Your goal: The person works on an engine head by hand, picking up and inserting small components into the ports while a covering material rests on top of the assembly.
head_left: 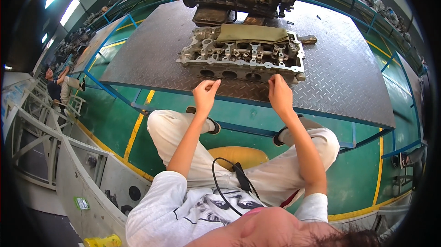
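Your left hand (206,93) was pinched narrow at front edge of worktop (340,72); couldn't tell if it held anything. Cylinder head (241,62) lay on worktop just beyond hands, folded green cloth (252,34) on top. Your right hand (279,91), also narrow, was near its front; contents unclear.

Glare from ceiling lights (70,11) at upper left, fisheye-bent edges (corners black)
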